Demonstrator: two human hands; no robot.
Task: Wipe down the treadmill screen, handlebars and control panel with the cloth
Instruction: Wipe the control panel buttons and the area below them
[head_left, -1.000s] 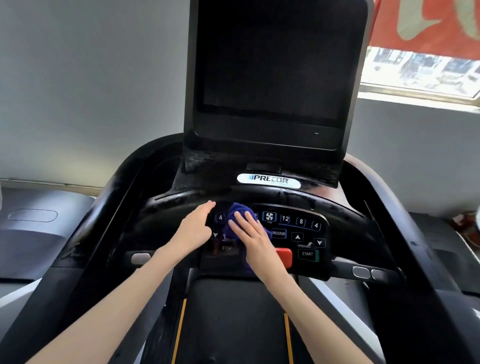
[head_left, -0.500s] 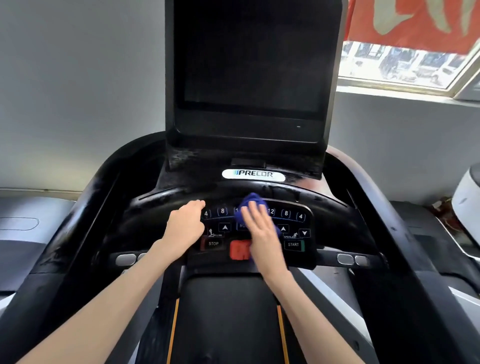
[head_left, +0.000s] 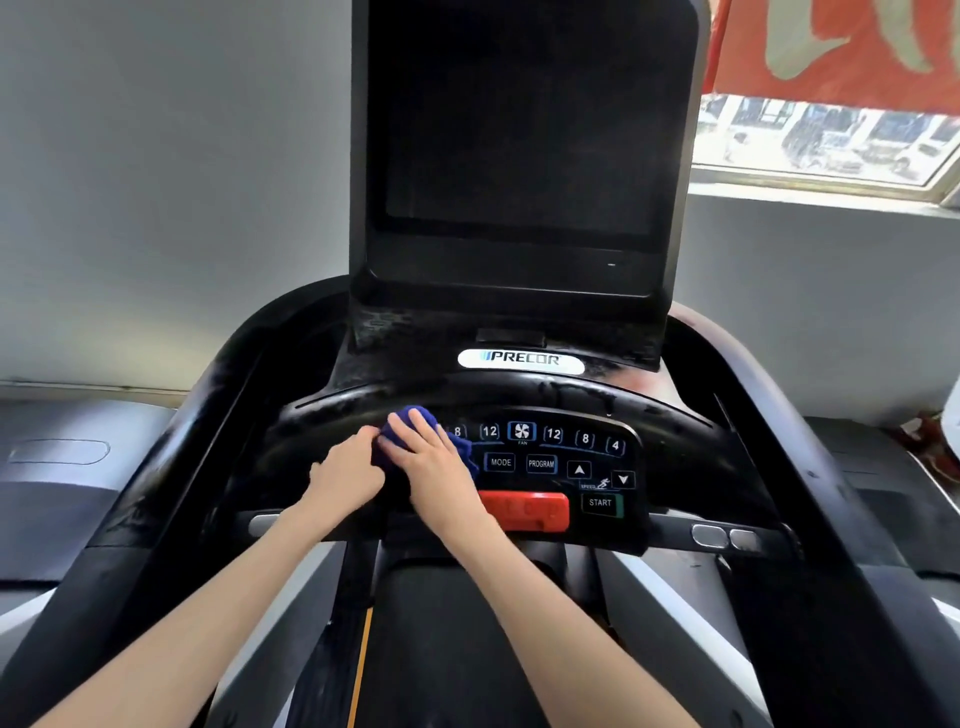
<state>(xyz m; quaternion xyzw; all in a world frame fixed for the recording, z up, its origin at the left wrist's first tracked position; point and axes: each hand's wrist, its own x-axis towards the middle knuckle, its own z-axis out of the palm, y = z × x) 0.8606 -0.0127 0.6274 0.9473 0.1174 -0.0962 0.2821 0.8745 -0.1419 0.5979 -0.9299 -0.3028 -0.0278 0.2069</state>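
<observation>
Left of control panel under right hand and cloth.

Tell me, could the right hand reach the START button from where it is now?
Probably yes. The right hand presses the blue cloth on the left of the control panel; the START button lies uncovered to its right, just beyond the red bar, and nothing else sits between.

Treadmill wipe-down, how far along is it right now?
Done: nothing clearly; the ledge under the screen looks streaky. In hand: the right hand presses the blue cloth on the left of the control panel, the left hand beside it. Left: the START-side buttons, handlebars, and likely the screen.
</observation>
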